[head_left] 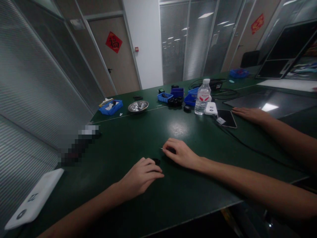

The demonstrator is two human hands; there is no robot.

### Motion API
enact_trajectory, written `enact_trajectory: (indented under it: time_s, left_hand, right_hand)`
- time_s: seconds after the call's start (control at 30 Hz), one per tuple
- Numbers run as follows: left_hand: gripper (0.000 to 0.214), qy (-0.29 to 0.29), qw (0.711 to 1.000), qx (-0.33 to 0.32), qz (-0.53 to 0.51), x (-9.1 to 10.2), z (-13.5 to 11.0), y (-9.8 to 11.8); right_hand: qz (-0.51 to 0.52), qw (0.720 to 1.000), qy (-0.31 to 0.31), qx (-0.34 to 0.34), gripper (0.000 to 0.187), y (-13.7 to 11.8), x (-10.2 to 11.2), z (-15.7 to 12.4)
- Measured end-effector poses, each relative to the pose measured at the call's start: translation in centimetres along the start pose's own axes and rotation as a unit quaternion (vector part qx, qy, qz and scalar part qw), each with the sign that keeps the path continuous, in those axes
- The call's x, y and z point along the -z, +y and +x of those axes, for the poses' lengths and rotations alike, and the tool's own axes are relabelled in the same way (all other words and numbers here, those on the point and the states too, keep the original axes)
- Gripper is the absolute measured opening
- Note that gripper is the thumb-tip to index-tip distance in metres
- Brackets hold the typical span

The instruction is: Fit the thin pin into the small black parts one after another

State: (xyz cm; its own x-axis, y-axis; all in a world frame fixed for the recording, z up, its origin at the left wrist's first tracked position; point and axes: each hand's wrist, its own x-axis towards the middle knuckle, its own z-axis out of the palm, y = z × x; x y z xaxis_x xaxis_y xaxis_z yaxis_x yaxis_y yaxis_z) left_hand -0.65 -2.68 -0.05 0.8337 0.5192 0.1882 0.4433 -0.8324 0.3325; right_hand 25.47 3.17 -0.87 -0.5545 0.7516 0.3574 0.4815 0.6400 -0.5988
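Note:
My left hand (143, 174) rests low over the green table (119, 138), its fingers curled round a small black part (156, 161). Most of that part is hidden behind the fingers, so its kind is unclear. Just to the right and a little farther off, my right hand (179, 152) pinches a thin, pale, pin-like piece (161, 148) between thumb and forefinger. Its tip sticks out to the left, above and apart from the black part.
A co-worker's hand (247, 114) lies flat beside a phone (227, 118). Near it stand a water bottle (203, 97) and a white power bank (211, 108) with a cable. Farther back are a metal bowl (138, 106), a blue tray (110, 107) and black parts (175, 101).

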Motion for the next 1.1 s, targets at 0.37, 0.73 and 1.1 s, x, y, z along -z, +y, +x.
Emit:
enact_trajectory:
  time_s: [0.37, 0.73, 1.1]
  left_hand:
    - [0.018, 0.05, 0.996, 0.071, 0.003, 0.0, 0.1, -0.2]
    - [0.018, 0.041, 0.989, 0.136, -0.029, 0.6, 0.3, -0.5]
    - [0.01, 0.07, 0.988, 0.118, -0.071, 0.2, 0.0, -1.4]
  right_hand:
    - [0.003, 1.0, -0.007, -0.001, 0.014, 0.2, 0.1, 0.0]
    - [-0.002, 1.0, -0.005, -0.002, 0.013, 0.5, -0.2, -0.1]
    - [0.002, 1.0, -0.005, -0.001, 0.014, 0.1, 0.0, 0.0]
